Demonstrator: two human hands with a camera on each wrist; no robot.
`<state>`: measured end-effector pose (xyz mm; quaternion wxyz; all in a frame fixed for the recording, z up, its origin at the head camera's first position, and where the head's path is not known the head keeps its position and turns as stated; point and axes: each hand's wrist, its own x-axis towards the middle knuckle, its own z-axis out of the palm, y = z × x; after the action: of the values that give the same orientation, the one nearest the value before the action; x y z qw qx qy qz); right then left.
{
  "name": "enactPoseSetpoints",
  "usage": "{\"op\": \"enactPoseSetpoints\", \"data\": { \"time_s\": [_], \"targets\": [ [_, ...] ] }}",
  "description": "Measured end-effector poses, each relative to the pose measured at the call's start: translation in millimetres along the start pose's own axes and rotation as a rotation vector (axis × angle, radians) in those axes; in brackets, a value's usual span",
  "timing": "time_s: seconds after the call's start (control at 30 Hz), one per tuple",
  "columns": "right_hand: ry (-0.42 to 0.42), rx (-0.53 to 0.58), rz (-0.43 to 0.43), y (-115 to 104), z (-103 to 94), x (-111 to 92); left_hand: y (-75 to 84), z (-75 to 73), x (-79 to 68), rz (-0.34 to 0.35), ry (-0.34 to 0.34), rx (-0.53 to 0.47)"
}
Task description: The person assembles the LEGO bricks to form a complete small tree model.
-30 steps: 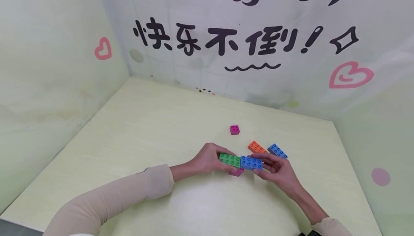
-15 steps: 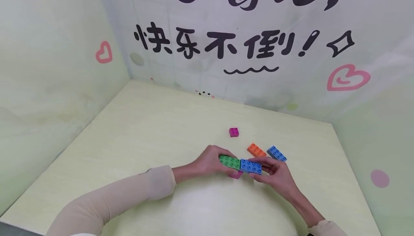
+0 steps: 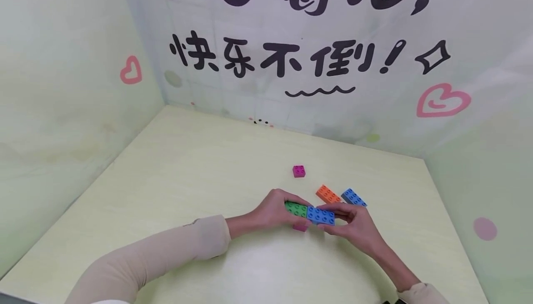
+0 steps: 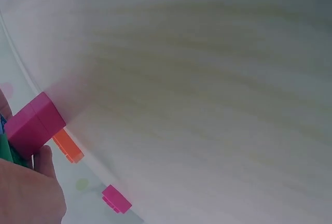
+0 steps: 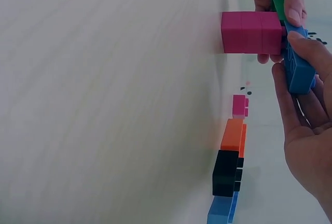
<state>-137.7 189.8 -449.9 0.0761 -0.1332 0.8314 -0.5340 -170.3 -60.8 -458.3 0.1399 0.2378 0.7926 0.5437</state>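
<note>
A stack of magenta building bricks [image 5: 249, 32] stands on the table. At its top lie a green brick [image 3: 296, 209] and a blue brick [image 3: 320, 215], end to end with studs up. My left hand [image 3: 270, 209] grips the green brick, its fingertips reaching the seam with the blue one. From the right, my right hand [image 3: 356, 230] holds the blue brick between thumb and fingers. The blue brick sits slightly tilted in the right wrist view, and whether it is pressed fully onto the stack I cannot tell.
Beyond the hands lie a small magenta brick [image 3: 299, 171], an orange brick [image 3: 328, 194] and another blue brick [image 3: 354, 197]. A black brick [image 5: 225, 172] shows beside the orange one in the right wrist view. Printed walls [image 3: 250, 96] border the table's back and sides.
My left hand has slid a little to the right along the green brick, covering more of it. My right hand keeps its hold on the blue brick. The head view has shifted slightly.
</note>
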Motion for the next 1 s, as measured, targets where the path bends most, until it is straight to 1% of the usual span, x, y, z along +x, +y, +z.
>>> {"op": "enactPoseSetpoints", "data": {
  "time_s": [0.2,0.3,0.4,0.6,0.83,1.0],
  "targets": [
    [0.010,-0.041,-0.002,-1.4,-0.7,-1.5,-1.1,2.1,0.6,-0.017,-0.014,-0.089],
    [0.009,-0.043,-0.012,-1.8,-0.8,-1.5,-2.2,2.7,0.8,-0.012,-0.019,-0.144],
    [0.011,-0.050,-0.020,-2.4,-0.5,-1.6,-3.2,3.4,1.8,0.001,-0.019,-0.173],
    [0.018,-0.040,-0.036,-3.4,0.4,-1.7,-3.6,3.3,3.0,0.006,-0.014,-0.163],
    [0.027,-0.013,-0.046,0.6,1.7,-1.9,-5.7,3.8,3.9,-0.019,-0.005,-0.171],
    [0.037,-0.007,-0.047,-0.1,4.5,-2.7,-6.6,4.4,3.4,-0.025,-0.005,-0.172]
  ]
}}
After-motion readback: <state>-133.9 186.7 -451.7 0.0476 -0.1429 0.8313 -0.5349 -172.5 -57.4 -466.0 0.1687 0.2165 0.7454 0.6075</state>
